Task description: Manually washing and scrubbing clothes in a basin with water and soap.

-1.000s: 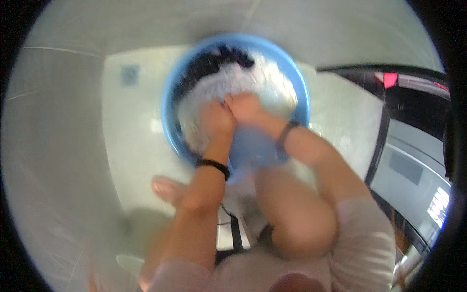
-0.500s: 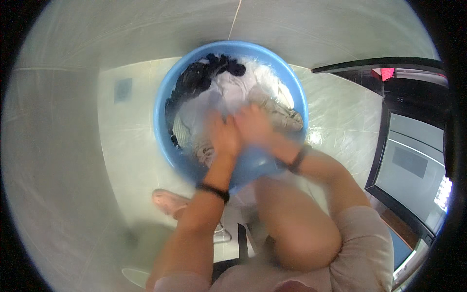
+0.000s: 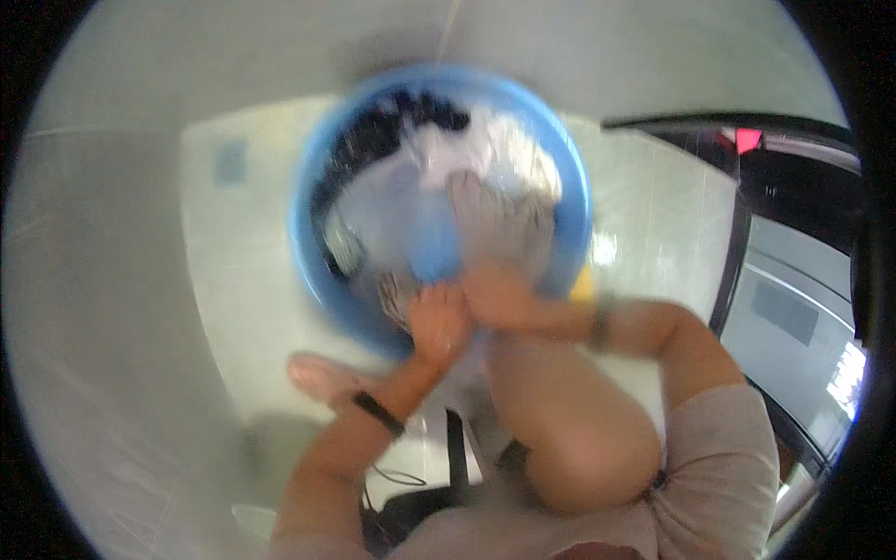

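Both hands pulled back to blue basin (image 3: pixel 313 280) near rim; left hand (image 3: pixel 439 322), right hand (image 3: pixel 499 294) fingers clutching wet pale laundry (image 3: pixel 495 215), blurred.

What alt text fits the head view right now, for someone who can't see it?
Blurred fisheye view looking down: the left hand and right hand press together on wet cloth at the near rim of a round blue plastic basin full of white and dark laundry, standing on a pale tiled floor. A bare knee fills the foreground.

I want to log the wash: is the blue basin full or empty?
Full. The blue basin holds white and dark laundry; both hands press cloth at its near rim. Water level: cannot tell, blurred.
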`<state>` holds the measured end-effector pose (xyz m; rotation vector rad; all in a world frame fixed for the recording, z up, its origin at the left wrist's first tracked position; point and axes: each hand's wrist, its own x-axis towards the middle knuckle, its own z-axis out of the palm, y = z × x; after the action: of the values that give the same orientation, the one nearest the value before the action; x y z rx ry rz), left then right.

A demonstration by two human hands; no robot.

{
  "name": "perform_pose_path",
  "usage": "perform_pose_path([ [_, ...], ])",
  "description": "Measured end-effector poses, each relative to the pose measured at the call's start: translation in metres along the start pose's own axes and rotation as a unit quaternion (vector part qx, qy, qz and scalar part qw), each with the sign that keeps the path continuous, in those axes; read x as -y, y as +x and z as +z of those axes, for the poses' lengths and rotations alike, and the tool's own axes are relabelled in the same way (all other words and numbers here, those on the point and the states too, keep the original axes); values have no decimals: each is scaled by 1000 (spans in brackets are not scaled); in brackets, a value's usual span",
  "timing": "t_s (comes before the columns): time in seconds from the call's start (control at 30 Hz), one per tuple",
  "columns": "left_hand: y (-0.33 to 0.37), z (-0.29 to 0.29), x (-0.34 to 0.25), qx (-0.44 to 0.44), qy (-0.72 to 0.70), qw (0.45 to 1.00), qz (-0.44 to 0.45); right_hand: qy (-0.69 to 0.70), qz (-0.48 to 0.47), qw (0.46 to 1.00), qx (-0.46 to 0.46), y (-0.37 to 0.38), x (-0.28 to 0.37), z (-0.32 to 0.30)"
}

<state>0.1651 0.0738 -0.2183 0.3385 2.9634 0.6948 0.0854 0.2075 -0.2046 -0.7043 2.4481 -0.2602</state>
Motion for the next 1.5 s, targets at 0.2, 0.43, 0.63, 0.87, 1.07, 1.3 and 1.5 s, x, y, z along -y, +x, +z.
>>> perform_pose_path([
  [0.2,126,37,85,-45,110,985,-126,-84,-4,936,-341,128,-20,8],
  [0.43,92,-12,46,40,-42,977,-203,15,-71,986,-147,89,-2,-17],
  [0.63,107,-2,118,-8,-100,974,-202,-25,-3,990,-138,118,-22,-4],
  [0.87,24,-13,62,34,16,990,-136,21,246,955,-166,25,-75,15],
  [1.07,110,-3,56,126,2,972,-196,-132,266,950,97,92,-78,27],
  [1.3,122,45,107,5,31,985,-170,-23,235,971,-43,132,-99,48],
  [1.5,101,25,85,83,-74,974,-197,-208,154,947,-189,70,-83,46],
])
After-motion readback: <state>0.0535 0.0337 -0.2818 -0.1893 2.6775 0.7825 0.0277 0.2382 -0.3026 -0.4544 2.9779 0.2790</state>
